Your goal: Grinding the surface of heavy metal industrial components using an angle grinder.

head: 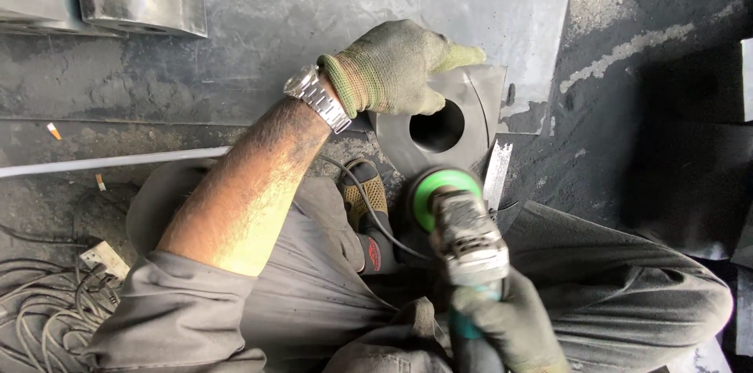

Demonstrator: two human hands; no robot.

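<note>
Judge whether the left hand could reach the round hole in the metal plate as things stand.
Probably yes. The gloved left hand already rests on the metal plate right beside the round hole, with nothing between them; the angle grinder sits at the plate's near edge.

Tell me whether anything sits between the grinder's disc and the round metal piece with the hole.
Nothing visible does. The grinder, held by the right hand, has its green disc at the metal piece's near edge. The left hand presses the far side, clear of the disc.

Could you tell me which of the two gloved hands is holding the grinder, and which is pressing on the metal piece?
The right hand has its grip on the angle grinder with the green disc. The left hand, the one with the wristwatch, presses on the ring-shaped metal piece.
</note>
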